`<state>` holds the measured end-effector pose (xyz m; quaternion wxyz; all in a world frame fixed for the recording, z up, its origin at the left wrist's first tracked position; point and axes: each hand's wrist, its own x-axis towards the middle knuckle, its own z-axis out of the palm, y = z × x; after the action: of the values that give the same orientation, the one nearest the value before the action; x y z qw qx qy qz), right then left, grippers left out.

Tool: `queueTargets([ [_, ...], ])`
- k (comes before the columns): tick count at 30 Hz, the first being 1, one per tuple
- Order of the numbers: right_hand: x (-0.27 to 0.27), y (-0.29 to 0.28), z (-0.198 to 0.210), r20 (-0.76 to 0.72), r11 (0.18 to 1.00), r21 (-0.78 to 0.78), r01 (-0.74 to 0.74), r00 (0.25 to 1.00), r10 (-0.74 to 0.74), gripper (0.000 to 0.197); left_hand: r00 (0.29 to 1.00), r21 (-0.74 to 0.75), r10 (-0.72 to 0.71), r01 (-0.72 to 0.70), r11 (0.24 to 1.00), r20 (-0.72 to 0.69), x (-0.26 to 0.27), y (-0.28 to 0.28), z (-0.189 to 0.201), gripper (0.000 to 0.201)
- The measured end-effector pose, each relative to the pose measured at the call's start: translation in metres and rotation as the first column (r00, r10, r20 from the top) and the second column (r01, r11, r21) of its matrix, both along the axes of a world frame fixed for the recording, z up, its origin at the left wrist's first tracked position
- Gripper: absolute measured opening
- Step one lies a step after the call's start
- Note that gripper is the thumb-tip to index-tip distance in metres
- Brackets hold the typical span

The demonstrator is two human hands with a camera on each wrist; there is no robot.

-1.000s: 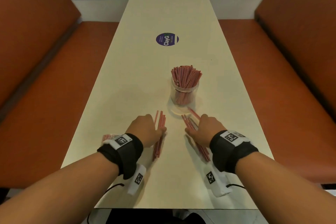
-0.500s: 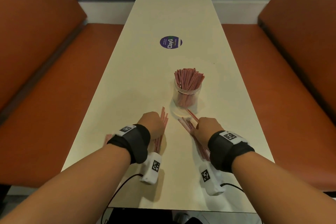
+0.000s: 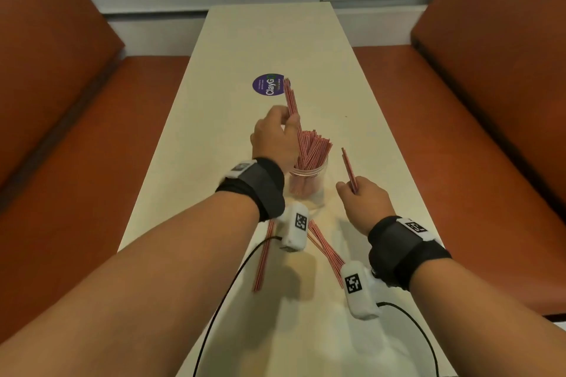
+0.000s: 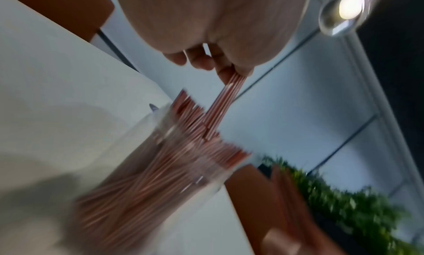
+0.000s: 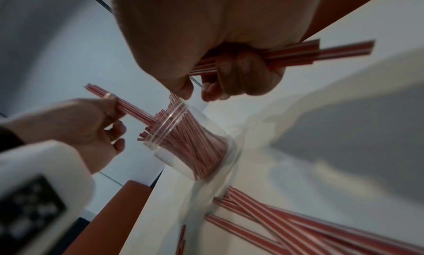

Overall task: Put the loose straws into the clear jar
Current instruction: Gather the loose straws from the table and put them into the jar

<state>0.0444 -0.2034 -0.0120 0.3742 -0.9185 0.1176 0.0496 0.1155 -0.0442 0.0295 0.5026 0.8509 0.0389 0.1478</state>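
A clear jar [image 3: 307,182] packed with red-and-white striped straws stands mid-table. My left hand [image 3: 275,138] is raised over its left rim and pinches a small bunch of straws [image 3: 291,101], whose lower ends reach into the jar mouth [image 4: 213,121]. To the right of the jar, my right hand [image 3: 363,199] grips another bunch of straws [image 3: 349,170] that points up and away. In the right wrist view the fingers [image 5: 243,74] curl round that bunch. Loose straws [image 3: 326,249] and a second loose row [image 3: 262,257] lie on the table near me.
The long cream table [image 3: 275,40] carries a purple round sticker [image 3: 269,85] beyond the jar. Orange bench seats [image 3: 76,131] run along both sides. Wrist camera cables [image 3: 232,285] trail over the near table edge.
Both hands have lifted off the table, each with a bunch of straws. The left hand has moved forward over the jar, and the right has risen beside it.
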Motion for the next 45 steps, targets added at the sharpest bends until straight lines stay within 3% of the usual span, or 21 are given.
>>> queueTargets([
  [3, -0.001, -0.003, -0.001, 0.000, 1.000, 0.018, 0.011, 1.000, -0.011, 0.033, 0.992, 0.251, 0.057, -0.027, 0.967, -0.110, -0.002, -0.005, -0.025, 0.022],
  [6, 0.000, -0.006, -0.002, 0.004, 1.000, 0.024, 0.016, 1.000, -0.016, 0.034, 0.988, 0.361, 0.033, 0.023, 0.932, -0.150, -0.008, -0.006, -0.030, 0.036],
  [8, 0.001, -0.006, -0.001, 0.012, 1.000, 0.027, 0.014, 1.000, -0.015, 0.033, 0.991, 0.313, 0.031, 0.011, 0.950, -0.130, -0.011, -0.001, -0.025, 0.036],
  [11, 0.005, -0.008, 0.004, 0.036, 0.996, 0.080, 0.031, 0.999, -0.034, 0.032, 0.996, 0.152, 0.086, -0.089, 0.984, 0.030, -0.018, 0.017, -0.022, 0.031],
  [12, 0.008, -0.008, 0.007, 0.054, 0.992, 0.120, 0.041, 0.997, -0.048, 0.032, 0.996, 0.103, 0.085, -0.088, 0.991, 0.033, -0.020, 0.024, -0.025, 0.037],
  [14, 0.017, -0.005, 0.019, 0.089, 0.968, 0.249, 0.042, 0.994, -0.066, 0.027, 0.993, 0.063, -0.020, 0.028, 0.998, -0.115, -0.021, 0.038, -0.036, 0.064],
  [17, 0.039, 0.010, 0.052, 0.112, 0.793, 0.609, -0.006, 0.991, -0.078, 0.016, 0.900, 0.124, -0.236, 0.299, 0.946, -0.367, -0.017, 0.042, -0.047, 0.102],
  [20, 0.060, 0.036, 0.081, 0.181, 0.541, 0.831, -0.130, 0.983, -0.042, 0.018, 0.882, 0.096, -0.346, 0.393, 0.915, -0.319, -0.011, 0.031, -0.046, 0.085],
  [22, 0.070, 0.051, 0.081, 0.198, 0.471, 0.868, -0.157, 0.979, -0.039, 0.020, 0.883, 0.088, -0.372, 0.411, 0.908, -0.286, -0.009, 0.027, -0.047, 0.077],
  [26, 0.070, 0.063, 0.055, 0.167, 0.690, 0.708, -0.151, 0.985, 0.045, 0.014, 0.871, 0.030, -0.413, 0.436, 0.899, -0.267, -0.011, 0.030, -0.044, 0.069],
  [28, 0.071, 0.061, 0.053, 0.186, 0.714, 0.682, -0.158, 0.982, 0.040, 0.010, 0.870, 0.041, -0.419, 0.444, 0.895, -0.260, -0.010, 0.031, -0.043, 0.066],
  [31, 0.078, 0.045, 0.067, 0.363, 0.699, 0.701, -0.142, 0.914, -0.178, 0.020, 0.871, 0.089, -0.421, 0.454, 0.886, -0.252, -0.007, 0.032, -0.044, 0.074],
  [32, 0.080, 0.037, 0.069, 0.412, 0.742, 0.657, -0.132, 0.887, -0.207, 0.025, 0.869, 0.099, -0.427, 0.461, 0.882, -0.248, -0.005, 0.032, -0.044, 0.079],
  [33, 0.079, 0.030, 0.067, 0.448, 0.825, 0.550, -0.132, 0.880, -0.158, 0.034, 0.864, 0.088, -0.431, 0.466, 0.880, -0.258, -0.005, 0.032, -0.044, 0.081],
  [35, 0.075, 0.024, 0.055, 0.383, 0.953, 0.208, -0.219, 0.915, 0.127, 0.063, 0.859, 0.047, -0.443, 0.469, 0.882, -0.258, -0.004, 0.033, -0.041, 0.081],
  [36, 0.073, 0.025, 0.047, 0.296, 0.951, 0.060, -0.305, 0.915, 0.275, 0.074, 0.855, 0.035, -0.450, 0.474, 0.880, -0.258, -0.004, 0.032, -0.041, 0.078],
  [38, 0.075, 0.033, 0.034, 0.219, 0.893, -0.104, -0.438, 0.866, 0.450, 0.078, 0.847, 0.011, -0.453, 0.474, 0.880, -0.278, -0.005, 0.031, -0.041, 0.071],
  [42, 0.092, 0.048, 0.026, 0.271, 0.887, -0.239, -0.395, 0.850, 0.452, 0.044, 0.852, 0.021, -0.433, 0.459, 0.888, -0.295, -0.007, 0.029, -0.039, 0.079],
  [45, 0.099, 0.051, 0.020, 0.254, 0.878, -0.281, -0.388, 0.852, 0.458, 0.038, 0.852, 0.042, -0.423, 0.456, 0.889, -0.308, -0.008, 0.029, -0.039, 0.084],
])
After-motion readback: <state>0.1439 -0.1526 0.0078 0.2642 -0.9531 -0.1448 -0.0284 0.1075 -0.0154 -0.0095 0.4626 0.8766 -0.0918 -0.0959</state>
